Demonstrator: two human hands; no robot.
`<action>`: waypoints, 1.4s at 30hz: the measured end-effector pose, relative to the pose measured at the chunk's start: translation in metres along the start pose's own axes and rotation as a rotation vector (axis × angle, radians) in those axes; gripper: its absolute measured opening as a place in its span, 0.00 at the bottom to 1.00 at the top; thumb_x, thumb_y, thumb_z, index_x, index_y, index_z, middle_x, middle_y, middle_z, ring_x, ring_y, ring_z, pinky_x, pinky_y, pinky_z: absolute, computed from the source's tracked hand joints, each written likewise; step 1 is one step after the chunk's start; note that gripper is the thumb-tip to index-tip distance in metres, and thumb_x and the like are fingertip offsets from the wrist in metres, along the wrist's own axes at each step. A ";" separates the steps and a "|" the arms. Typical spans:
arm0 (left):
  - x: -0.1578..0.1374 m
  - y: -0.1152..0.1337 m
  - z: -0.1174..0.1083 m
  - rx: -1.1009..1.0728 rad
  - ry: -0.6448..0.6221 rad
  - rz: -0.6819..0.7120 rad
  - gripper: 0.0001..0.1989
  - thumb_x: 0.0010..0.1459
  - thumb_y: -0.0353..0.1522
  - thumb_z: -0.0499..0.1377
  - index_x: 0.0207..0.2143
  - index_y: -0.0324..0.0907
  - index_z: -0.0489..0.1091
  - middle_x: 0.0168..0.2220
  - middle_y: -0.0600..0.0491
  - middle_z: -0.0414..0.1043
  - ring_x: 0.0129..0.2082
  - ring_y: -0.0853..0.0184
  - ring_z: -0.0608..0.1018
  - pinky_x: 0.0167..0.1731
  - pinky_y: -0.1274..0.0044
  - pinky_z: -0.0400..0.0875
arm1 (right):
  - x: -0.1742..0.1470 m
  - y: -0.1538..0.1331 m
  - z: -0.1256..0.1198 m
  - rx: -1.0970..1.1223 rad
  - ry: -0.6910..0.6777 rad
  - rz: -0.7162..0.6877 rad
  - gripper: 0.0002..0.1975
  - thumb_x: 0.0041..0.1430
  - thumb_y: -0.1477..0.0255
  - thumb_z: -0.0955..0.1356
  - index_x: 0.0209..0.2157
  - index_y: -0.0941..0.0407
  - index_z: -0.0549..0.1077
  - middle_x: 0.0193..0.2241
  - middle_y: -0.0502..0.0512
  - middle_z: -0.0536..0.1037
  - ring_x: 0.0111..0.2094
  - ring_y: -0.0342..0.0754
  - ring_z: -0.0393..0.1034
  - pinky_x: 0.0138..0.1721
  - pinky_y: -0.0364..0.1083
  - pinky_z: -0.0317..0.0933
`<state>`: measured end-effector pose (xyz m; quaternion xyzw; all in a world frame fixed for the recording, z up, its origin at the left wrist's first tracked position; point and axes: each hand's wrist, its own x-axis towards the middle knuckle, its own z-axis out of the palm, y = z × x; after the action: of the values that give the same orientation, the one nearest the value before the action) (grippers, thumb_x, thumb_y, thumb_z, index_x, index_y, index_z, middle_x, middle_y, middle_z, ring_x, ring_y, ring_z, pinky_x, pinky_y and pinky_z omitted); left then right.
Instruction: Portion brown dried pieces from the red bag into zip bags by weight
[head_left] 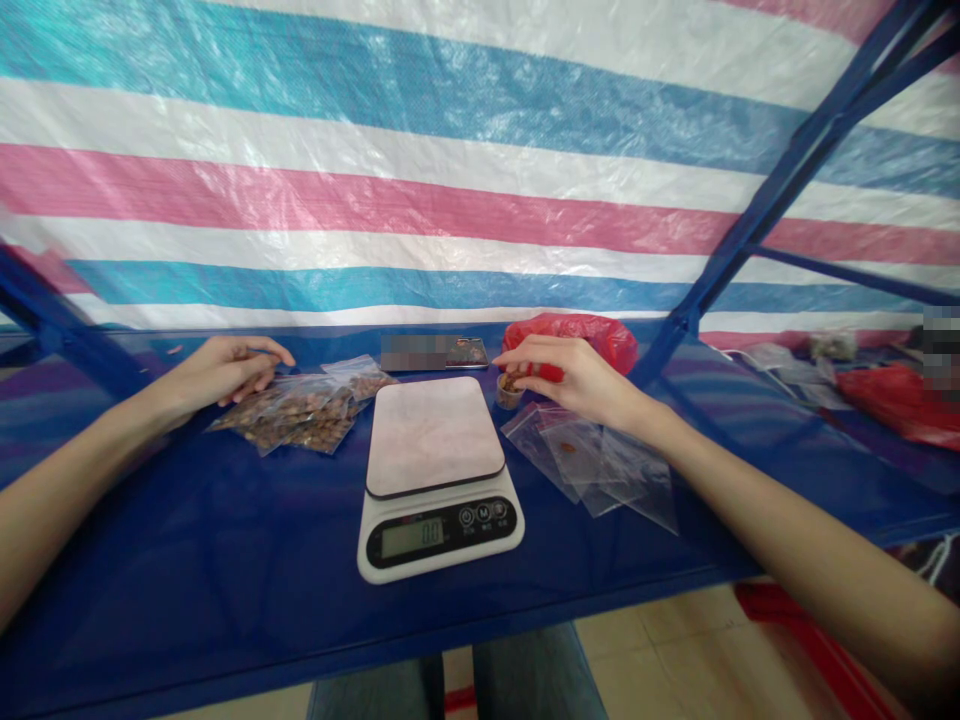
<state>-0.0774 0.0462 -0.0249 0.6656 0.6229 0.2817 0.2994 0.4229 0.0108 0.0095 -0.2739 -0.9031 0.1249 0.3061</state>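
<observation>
At the left, my left hand [225, 370] hovers at the edge of several zip bags [300, 415] filled with brown, pebble-like pieces. Its fingers are loosely bent and apart, with nothing between them. My right hand [574, 375] reaches over a small clear plastic cup [509, 398] of brown pieces, fingers and thumb closed about its rim. Between the hands stands a white kitchen scale [439, 440], its plate bare and its display reading 0.0. Flat zip bags [592, 460] lie below my right wrist, one with a small brown piece on or in it.
Behind my right hand lies a red plastic bag [611, 335]. A dark flat box [427, 353] rests behind the scale. Blue metal posts [780, 190] flank the blue table [300, 610], and a striped tarp [420, 200] hangs at the back. More red plastic [900, 400] lies far right.
</observation>
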 end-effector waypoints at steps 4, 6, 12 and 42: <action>0.001 -0.001 0.000 0.000 -0.001 -0.004 0.17 0.59 0.38 0.59 0.47 0.38 0.74 0.19 0.60 0.66 0.14 0.75 0.62 0.13 0.84 0.54 | 0.000 -0.001 0.000 0.013 0.015 0.007 0.13 0.69 0.73 0.72 0.53 0.52 0.83 0.41 0.55 0.86 0.39 0.50 0.82 0.44 0.48 0.75; 0.002 -0.002 0.000 -0.002 -0.002 -0.009 0.17 0.59 0.38 0.59 0.47 0.38 0.74 0.19 0.60 0.65 0.13 0.75 0.62 0.13 0.84 0.54 | 0.000 -0.001 0.000 0.027 0.021 0.024 0.13 0.69 0.73 0.73 0.53 0.53 0.83 0.42 0.56 0.87 0.39 0.50 0.82 0.44 0.48 0.76; 0.004 -0.005 0.000 -0.009 0.001 -0.004 0.18 0.58 0.38 0.60 0.47 0.38 0.74 0.19 0.60 0.66 0.13 0.75 0.61 0.12 0.84 0.53 | -0.002 -0.002 -0.002 -0.031 0.072 0.062 0.13 0.72 0.72 0.69 0.53 0.54 0.84 0.47 0.57 0.88 0.47 0.54 0.84 0.50 0.50 0.74; 0.000 0.005 0.002 0.015 0.013 -0.032 0.20 0.56 0.42 0.61 0.47 0.39 0.74 0.19 0.60 0.65 0.14 0.73 0.61 0.13 0.82 0.54 | -0.014 -0.007 -0.040 0.253 -0.684 0.404 0.15 0.58 0.62 0.78 0.26 0.57 0.79 0.22 0.47 0.77 0.25 0.43 0.69 0.26 0.42 0.58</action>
<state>-0.0726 0.0454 -0.0220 0.6558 0.6376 0.2765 0.2949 0.4539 -0.0003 0.0370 -0.3485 -0.8585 0.3760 -0.0109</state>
